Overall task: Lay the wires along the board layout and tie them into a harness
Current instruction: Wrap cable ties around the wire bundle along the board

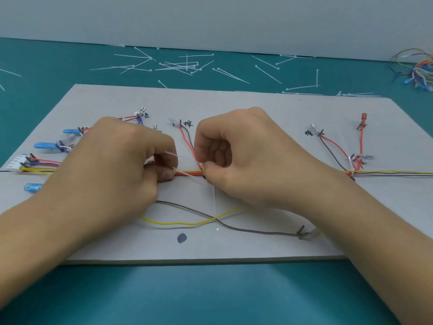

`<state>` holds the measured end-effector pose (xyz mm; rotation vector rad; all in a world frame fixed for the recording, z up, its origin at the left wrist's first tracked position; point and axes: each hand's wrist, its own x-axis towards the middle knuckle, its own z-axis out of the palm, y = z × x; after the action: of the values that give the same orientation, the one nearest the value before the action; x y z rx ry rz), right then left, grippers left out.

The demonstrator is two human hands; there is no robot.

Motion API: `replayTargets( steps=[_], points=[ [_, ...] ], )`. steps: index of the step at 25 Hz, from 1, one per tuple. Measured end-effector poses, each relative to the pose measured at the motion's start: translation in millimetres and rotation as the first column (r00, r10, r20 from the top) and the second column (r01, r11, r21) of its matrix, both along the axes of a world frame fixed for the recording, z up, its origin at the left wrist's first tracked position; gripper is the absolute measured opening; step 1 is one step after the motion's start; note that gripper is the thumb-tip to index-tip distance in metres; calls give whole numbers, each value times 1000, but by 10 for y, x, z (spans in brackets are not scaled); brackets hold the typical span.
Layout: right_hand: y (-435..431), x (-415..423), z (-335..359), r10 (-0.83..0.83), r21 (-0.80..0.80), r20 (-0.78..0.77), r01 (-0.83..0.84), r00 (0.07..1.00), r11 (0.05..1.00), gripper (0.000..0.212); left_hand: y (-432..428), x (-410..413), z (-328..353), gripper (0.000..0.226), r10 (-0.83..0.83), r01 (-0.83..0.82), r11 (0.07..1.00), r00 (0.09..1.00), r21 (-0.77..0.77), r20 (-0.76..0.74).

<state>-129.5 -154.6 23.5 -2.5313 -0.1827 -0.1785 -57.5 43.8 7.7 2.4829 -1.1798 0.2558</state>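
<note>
Fingers (164,141) of your left hand (112,160) are curled, pinching a white cable tie (190,177) against the wire bundle (188,172); your right hand (248,156) pinches its other end. That bundle runs 9 to 3 o'clock across the board (257,109). Spare ties (178,65) litter the bench (210,296) at 12 o'clock.
</note>
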Motion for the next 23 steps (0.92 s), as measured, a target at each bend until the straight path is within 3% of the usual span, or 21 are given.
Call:
replayTargets(
  steps=[5,11,15,17,19,23],
  points=[
    [-40,43,28,26,-5,-27,-26,999,1000,17,-43,-56,62,38,-3,5,1000,995,20,-96],
    [-248,-20,103,-10,11,-93,11,996,1000,20,-257,-123,85,25,-17,16,1000,984,-9,-176],
    [-440,-45,118,-19,112,-171,39,985,993,23,-397,-128,156,14,-22,24,1000,993,16,-120],
    [-453,-37,107,-10,129,-166,32,986,991,20,-373,-194,215,11,-103,99,993,993,-67,-64],
    [-466,-40,115,12,158,-178,17,984,987,17,-366,-334,233,8,-211,192,970,970,-148,-119],
    [-498,-39,118,28,220,-212,20,977,975,17,-450,-491,61,18,-364,366,930,898,-39,-248]
  ],
)
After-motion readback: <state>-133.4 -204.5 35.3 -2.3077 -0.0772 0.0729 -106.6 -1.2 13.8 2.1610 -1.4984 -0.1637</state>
